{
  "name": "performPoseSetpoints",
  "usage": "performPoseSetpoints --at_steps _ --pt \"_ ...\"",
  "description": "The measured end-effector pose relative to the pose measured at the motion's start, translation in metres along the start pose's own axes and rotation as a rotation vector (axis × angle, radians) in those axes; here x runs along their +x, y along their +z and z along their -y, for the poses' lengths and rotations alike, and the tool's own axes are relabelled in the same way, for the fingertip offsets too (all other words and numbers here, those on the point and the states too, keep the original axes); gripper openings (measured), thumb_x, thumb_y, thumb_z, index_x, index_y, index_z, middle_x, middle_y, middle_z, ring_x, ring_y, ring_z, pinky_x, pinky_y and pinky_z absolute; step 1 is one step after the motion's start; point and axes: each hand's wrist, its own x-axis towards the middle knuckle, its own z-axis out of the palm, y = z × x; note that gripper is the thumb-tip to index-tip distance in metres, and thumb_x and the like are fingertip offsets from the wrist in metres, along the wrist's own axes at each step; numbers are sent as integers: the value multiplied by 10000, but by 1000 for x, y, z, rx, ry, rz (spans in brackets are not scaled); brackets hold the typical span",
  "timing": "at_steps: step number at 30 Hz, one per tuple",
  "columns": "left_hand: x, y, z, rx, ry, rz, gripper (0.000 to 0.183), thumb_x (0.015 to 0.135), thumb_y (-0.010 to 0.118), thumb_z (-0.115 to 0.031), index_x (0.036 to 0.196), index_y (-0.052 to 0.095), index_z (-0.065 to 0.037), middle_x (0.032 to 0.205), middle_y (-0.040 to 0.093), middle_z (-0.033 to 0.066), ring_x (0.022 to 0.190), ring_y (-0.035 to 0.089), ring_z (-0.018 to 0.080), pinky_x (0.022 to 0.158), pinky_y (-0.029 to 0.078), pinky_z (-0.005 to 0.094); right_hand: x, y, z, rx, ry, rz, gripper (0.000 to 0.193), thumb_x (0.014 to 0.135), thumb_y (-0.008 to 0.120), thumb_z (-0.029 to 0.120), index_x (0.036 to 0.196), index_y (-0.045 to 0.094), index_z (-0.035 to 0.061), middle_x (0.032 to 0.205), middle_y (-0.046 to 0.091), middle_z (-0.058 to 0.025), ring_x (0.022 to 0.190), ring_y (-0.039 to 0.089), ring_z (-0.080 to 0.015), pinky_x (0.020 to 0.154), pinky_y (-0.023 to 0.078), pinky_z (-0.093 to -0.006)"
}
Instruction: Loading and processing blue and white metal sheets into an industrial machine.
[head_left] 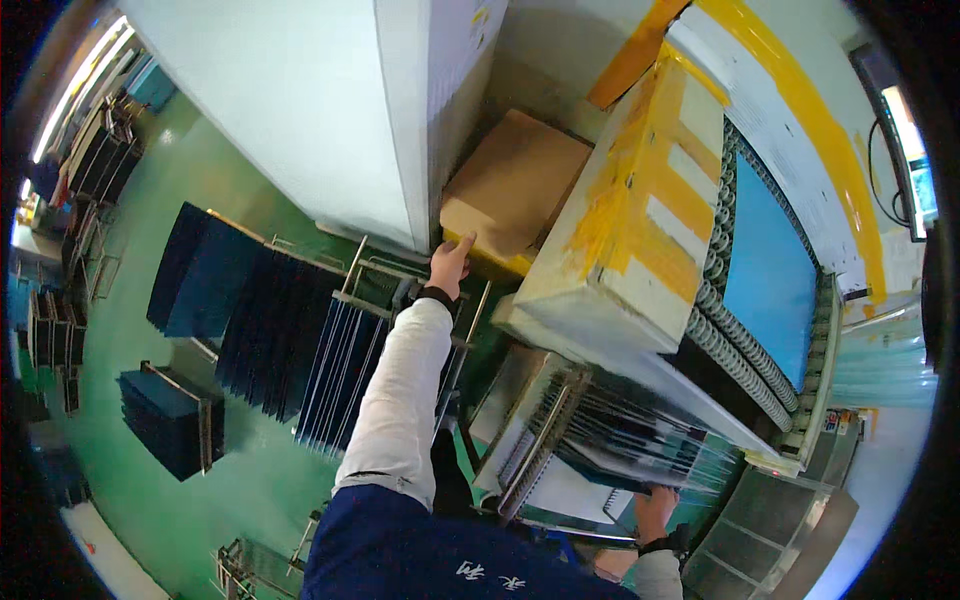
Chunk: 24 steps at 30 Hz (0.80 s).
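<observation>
My left hand (450,266) is stretched forward, fingers apart and nothing visible in them. It is beside the yellow-taped near edge of a brown cardboard box (517,180), over the end of a metal rack (362,300); whether it touches either I cannot tell. At the lower right, my right hand (655,514) is closed at the edge of a thin dark panel (600,474), its fingertips partly hidden. That panel lies at the lower end of a wire rack (640,430) with many thin rods, above a white sheet (570,494).
A roller conveyor (710,270) carries a blue panel (770,270) at right, beside a white block with yellow tape (635,240). A tall white cabinet (290,100) stands ahead. Racked dark panels (270,330) and another stack (170,420) stand on the green floor (265,470).
</observation>
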Motion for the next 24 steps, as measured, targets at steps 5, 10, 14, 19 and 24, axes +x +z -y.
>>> performPoseSetpoints --at_steps 5,10,14,19,24 --pt "53 10 30 -63 -97 -98 744 757 766 -537 1275 502 -72 996 515 13 819 505 136 637 403 284 2 -5 2 61 -55 -37 430 563 702 151 987 708 85 1115 654 -146 1100 540 -355 936 378 -476" --pt "97 29 44 -189 -90 -232 592 766 752 -547 1074 578 -71 774 529 -25 633 472 122 546 346 298 0 -16 15 79 -94 -65 473 561 655 141 1027 689 74 1077 646 -146 1068 527 -373 889 378 -477" --pt "123 41 54 -443 -5 -56 381 862 688 -479 972 624 -120 754 557 -46 635 507 85 575 407 259 2 -15 15 120 -112 -50 460 567 619 121 1020 689 73 1083 636 -152 1077 513 -377 925 363 -474" --pt "146 39 79 -525 -105 94 446 859 720 -370 1188 565 -111 1076 612 23 936 594 179 752 489 340 -1 -8 3 -13 -162 -62 409 618 592 151 996 669 16 1008 647 -201 1009 552 -387 949 368 -477" --pt "154 45 101 -654 -67 287 536 863 727 -323 1305 497 -124 1268 564 36 1129 565 235 904 488 422 6 -26 27 -54 -23 11 395 636 628 181 992 672 14 1030 648 -202 1040 545 -386 968 364 -473"
